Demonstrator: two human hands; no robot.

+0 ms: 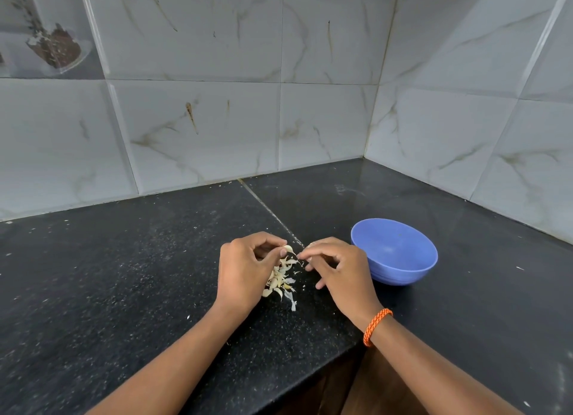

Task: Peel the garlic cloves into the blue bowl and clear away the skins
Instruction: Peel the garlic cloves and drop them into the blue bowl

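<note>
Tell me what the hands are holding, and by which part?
The left hand pinches a garlic clove by its left end; the right hand pinches its skin at the right tip.

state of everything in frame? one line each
left hand: fingers pinch the clove
right hand: fingers pinch skin at the clove's tip
clove: held above the counter, partly skinned
pile: loose skins and cloves on the counter, between the hands
bowl: upright, right of the hands, looks empty
counter: dark, flecked with skin bits
wristband: on the right wrist
</note>
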